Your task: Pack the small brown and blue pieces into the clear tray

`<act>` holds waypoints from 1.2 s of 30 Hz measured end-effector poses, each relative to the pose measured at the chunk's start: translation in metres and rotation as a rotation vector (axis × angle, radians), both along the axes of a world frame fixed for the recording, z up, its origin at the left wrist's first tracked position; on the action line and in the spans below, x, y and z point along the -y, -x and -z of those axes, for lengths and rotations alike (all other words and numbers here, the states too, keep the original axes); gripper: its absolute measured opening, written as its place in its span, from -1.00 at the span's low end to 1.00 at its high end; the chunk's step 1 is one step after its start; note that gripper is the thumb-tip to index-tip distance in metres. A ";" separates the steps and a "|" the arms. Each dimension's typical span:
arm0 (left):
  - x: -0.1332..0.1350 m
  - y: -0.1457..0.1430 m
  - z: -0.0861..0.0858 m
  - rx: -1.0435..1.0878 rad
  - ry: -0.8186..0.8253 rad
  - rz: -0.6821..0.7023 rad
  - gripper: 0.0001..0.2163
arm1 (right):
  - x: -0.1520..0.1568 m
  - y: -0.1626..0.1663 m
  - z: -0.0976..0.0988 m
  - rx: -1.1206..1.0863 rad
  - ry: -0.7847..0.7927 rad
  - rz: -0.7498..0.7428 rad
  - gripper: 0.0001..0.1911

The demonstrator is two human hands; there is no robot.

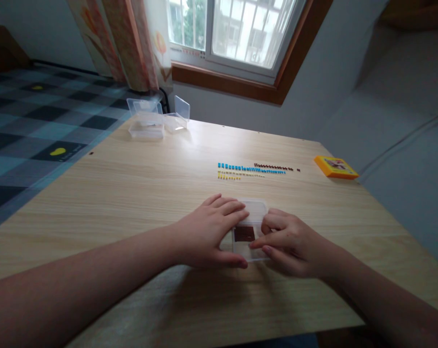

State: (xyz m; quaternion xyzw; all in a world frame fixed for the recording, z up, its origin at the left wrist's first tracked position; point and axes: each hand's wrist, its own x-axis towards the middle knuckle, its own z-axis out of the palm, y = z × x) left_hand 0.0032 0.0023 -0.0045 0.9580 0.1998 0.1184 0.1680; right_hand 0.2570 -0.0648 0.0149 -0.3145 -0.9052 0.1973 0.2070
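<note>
orange box (335,167), clear containers (146,124), curtain (132,43)

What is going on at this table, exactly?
A person holds a small clear box on the table with both hands: the left hand spans its left side, the right hand pinches its right edge. Inside lie dark brown pieces. Behind lie rows of tiny coloured pieces and an orange box.
</note>
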 end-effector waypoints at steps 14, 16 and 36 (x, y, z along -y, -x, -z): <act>0.000 0.000 0.001 0.004 0.006 0.006 -0.16 | 0.001 0.002 0.000 0.067 -0.020 0.017 -0.72; 0.000 0.000 0.000 0.003 0.008 0.007 -0.16 | 0.001 0.004 0.000 0.064 -0.014 0.021 -0.72; 0.000 0.000 0.001 0.018 -0.003 0.009 -0.17 | 0.001 0.005 0.002 0.096 -0.051 0.027 -0.72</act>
